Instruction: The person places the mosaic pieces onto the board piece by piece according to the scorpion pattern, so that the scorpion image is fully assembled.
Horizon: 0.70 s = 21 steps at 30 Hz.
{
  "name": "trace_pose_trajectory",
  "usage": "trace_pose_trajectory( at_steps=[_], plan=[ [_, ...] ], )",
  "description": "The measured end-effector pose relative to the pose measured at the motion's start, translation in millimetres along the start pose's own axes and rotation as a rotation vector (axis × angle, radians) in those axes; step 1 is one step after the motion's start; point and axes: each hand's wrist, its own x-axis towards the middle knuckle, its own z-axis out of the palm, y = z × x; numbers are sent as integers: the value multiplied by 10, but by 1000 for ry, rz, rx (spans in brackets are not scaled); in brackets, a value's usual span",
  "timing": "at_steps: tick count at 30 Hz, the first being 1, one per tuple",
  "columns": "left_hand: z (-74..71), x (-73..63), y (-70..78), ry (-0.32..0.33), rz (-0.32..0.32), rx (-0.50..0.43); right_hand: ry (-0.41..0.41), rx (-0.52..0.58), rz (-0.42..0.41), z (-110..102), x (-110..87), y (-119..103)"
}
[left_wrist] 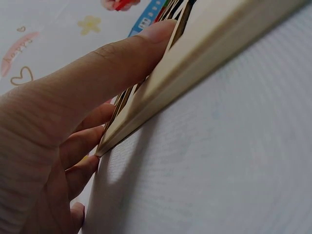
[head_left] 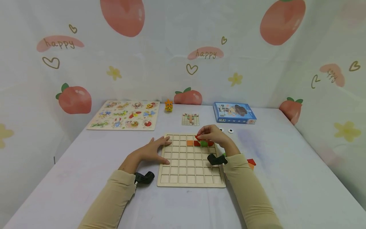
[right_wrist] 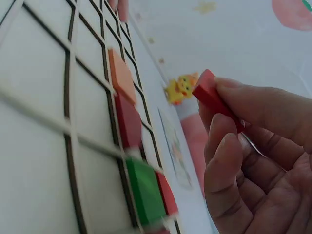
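Observation:
On the table lies a square wooden grid board (head_left: 183,180) with raised dividers. Its second row from the far edge holds an orange square (head_left: 190,143), a dark red piece (head_left: 197,143), a green piece (head_left: 204,143) and a red piece (head_left: 211,143). My right hand (head_left: 213,135) pinches a small red tile (right_wrist: 210,95) between thumb and fingers, above the board's far edge. In the right wrist view another red piece (right_wrist: 166,194) sits beside the green one. My left hand (head_left: 150,150) rests spread at the board's left edge, thumb (left_wrist: 122,58) on its rim.
Beyond the board lie a small pattern card (head_left: 190,119), a yellow-orange toy figure (head_left: 168,105) and a blue box (head_left: 234,113). An insect puzzle board (head_left: 124,116) is at back left. Loose red and orange pieces (head_left: 251,163) lie beside my right forearm; two white discs (head_left: 230,130) lie behind my right hand.

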Motion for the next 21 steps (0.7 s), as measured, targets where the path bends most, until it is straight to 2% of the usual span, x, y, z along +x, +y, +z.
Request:
trace_pose_trajectory(
  at_steps=[11, 16, 21],
  plan=[
    [-6, -14, -19, 1, -10, 3, -26, -25, -10, 390, 258, -94],
    [-1, -6, -12, -11, -7, 2, -23, -76, 5, 491, 293, -111],
    [-5, -4, 3, -11, -11, 6, -9, -67, 23, 536, 279, -148]
  ],
)
